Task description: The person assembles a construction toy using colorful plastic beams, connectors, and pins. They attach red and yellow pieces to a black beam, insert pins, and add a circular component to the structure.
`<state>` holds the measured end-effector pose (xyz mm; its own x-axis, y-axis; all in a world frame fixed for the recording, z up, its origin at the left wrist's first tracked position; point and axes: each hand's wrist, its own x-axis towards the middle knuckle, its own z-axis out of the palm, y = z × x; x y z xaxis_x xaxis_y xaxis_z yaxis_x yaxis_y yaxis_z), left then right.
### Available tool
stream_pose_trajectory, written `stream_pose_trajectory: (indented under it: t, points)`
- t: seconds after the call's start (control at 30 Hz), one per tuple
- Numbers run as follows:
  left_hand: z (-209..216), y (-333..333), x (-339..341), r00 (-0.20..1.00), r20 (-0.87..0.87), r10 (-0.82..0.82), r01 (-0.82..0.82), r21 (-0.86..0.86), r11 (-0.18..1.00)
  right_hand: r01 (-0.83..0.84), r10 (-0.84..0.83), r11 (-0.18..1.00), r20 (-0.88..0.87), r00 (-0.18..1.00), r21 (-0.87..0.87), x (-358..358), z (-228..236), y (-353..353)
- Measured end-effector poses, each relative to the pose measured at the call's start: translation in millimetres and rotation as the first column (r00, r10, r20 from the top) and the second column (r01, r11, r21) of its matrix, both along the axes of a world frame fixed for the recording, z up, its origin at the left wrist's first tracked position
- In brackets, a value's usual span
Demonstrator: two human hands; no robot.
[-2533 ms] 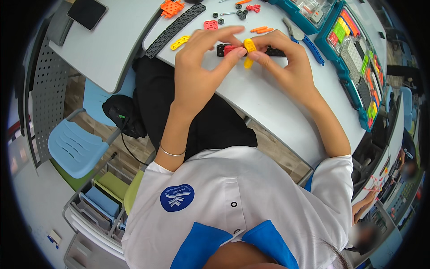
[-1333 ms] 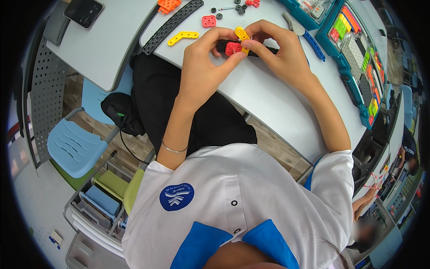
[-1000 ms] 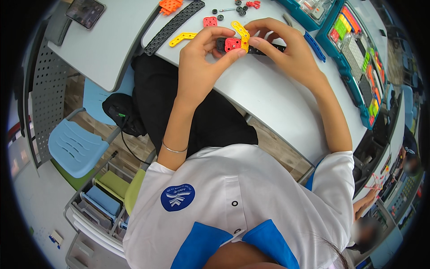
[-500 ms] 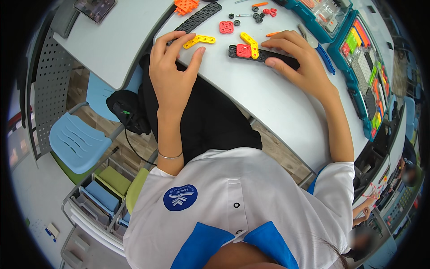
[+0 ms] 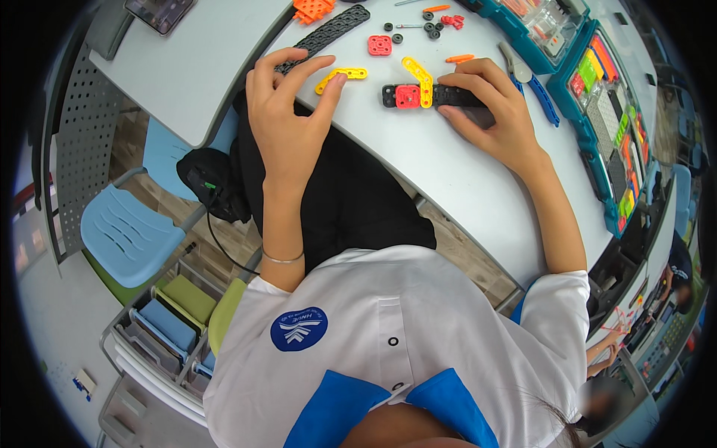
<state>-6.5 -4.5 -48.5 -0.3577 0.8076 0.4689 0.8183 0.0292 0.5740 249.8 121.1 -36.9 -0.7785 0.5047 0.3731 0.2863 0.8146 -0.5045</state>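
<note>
My right hand has its thumb and fingers around the right end of a black perforated building beam. A red square plate and a bent yellow beam lie on top of that beam, toward its left part. My left hand is open, fingers spread, with nothing between them. Its thumb tip overlaps a second bent yellow beam; whether it touches is unclear. Behind the left fingers lies a long black perforated strip, partly hidden by them.
A loose red square plate, small black wheels and an orange stick lie farther back on the table. Pliers with blue handles rest beside an open teal parts case at right. A phone is at far left.
The right hand and the black beam with its pieces have shifted slightly. The left thumb has moved over the loose yellow beam, which has turned and slid right.
</note>
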Motion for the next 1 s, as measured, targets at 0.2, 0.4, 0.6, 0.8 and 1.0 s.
stream_pose_trajectory:
  t: [0.2, 0.4, 0.6, 0.8, 1.0]
  points:
    - [0, 49, -18, 0.985, -0.135, 0.109, -0.092, 0.127, 0.988, 0.014, -0.014, 1.0, -0.022, 1.0, 0.023, -2, -1, 0]
    - [14, 76, -37, 0.999, -0.051, 0.005, -0.005, -0.008, 1.0, 0.004, -0.003, 1.0, -0.046, 0.999, 0.016, -2, -3, 2]
    - [35, 70, -25, 0.995, 0.092, 0.045, -0.038, -0.073, 0.997, 0.01, -0.009, 1.0, -0.046, 0.999, 0.024, 0, -5, 3]
    - [-9, 72, -57, 1.0, -0.003, -0.024, 0.024, -0.008, 1.0, 0.004, -0.002, 0.999, -0.057, 0.998, 0.033, -2, -5, 3]
    - [-7, 71, -61, 0.985, 0.167, -0.04, 0.023, 0.102, 0.995, 0.003, -0.001, 0.999, -0.059, 0.998, 0.035, -2, -4, 3]
